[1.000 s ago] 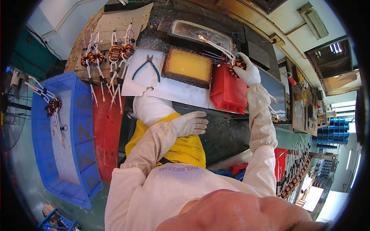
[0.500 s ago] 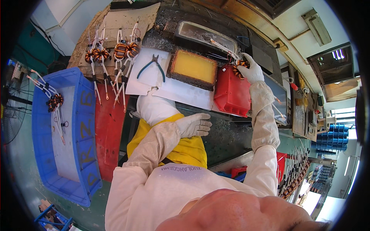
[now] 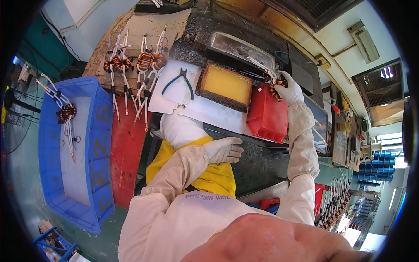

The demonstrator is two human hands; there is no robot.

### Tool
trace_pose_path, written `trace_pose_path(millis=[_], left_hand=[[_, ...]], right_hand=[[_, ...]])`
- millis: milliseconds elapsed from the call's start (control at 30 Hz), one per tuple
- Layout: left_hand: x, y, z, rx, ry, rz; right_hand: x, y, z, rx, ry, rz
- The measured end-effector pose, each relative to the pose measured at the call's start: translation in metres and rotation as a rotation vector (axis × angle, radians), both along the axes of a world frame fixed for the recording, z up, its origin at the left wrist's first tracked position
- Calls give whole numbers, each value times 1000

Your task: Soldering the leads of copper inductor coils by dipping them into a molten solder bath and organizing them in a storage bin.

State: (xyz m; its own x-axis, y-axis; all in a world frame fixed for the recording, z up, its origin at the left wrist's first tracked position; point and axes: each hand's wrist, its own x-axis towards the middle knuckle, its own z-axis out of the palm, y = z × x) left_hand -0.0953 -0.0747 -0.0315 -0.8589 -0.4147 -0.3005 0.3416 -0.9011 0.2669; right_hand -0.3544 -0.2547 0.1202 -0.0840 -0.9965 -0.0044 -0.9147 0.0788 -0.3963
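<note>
My right hand (image 3: 291,89), in a white glove, is closed on a copper-wound ring coil (image 3: 277,88) at the top of a red plastic bin (image 3: 267,114). White leads run from that coil toward a long grey metal tank (image 3: 240,49); more lead ends show to the right of my wrist. My left hand (image 3: 224,150), also gloved, rests palm inward over my lap with its fingers stretched out and nothing in it. Beyond it, a pair of blue-handled cutting pliers (image 3: 179,83) lies on a white sheet (image 3: 162,104). A block-shaped tray of yellow material (image 3: 227,84) stands beside the red bin.
Several ring coils (image 3: 145,61) with white leads lie at the bench's left end. A blue crate (image 3: 94,153) with one coil (image 3: 66,113) across it stands at left, beside a red board (image 3: 125,153). A fan (image 3: 19,107) is behind the crate. Rows of coils (image 3: 334,205) are at lower right.
The whole view has shifted slightly, so the bench sits a little lower and further right. My right hand keeps its hold on the coil; my left hand stays over my lap.
</note>
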Motion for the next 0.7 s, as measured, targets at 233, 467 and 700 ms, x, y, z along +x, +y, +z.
trace_pose_path(millis=[233,467,700], left_hand=[[-3,-2,-9,8,49,-28],[-2,-2,-9,-5,41,-31],[1,-2,2,-6,-14,-33]], right_hand=[[-9,-3,-7,-8,-48,7],[-1,-3,-1,-45,14,37],[-4,-2,-2,-48,18,55]])
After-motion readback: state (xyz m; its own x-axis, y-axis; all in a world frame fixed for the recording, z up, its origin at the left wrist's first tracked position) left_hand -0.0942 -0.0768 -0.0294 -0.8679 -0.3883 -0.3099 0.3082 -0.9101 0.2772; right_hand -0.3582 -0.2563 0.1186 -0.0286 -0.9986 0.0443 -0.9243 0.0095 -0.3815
